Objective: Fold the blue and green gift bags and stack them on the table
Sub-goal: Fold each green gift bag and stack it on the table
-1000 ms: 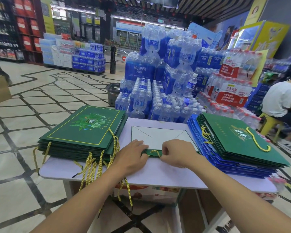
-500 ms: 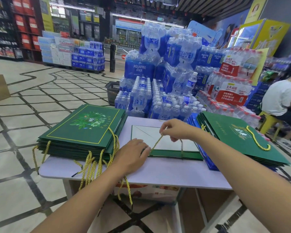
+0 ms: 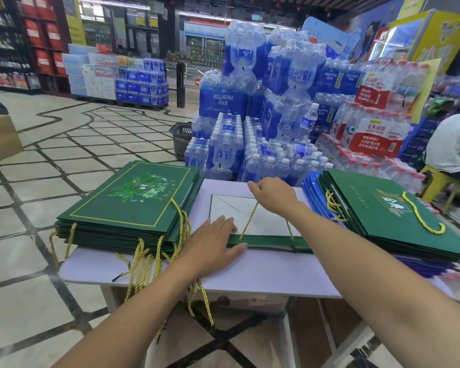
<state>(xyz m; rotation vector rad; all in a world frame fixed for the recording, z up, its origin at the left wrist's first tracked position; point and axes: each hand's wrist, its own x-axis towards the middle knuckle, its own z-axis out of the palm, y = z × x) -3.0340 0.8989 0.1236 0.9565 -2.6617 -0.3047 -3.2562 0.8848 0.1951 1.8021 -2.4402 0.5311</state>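
Green bags (image 3: 133,200) stacked at the table's (image 3: 263,274) left edge read SATINE in gold. Left hand (image 3: 210,243) lies flat, fingers straight, pressing the middle bag's (image 3: 231,211) near green edge. Right hand (image 3: 274,197) pinches its gold cord (image 3: 247,224), held taut. Right stack (image 3: 383,211), green over blue, covers the right end. AQUAFINA packs (image 3: 223,99) crowd close behind the far edge
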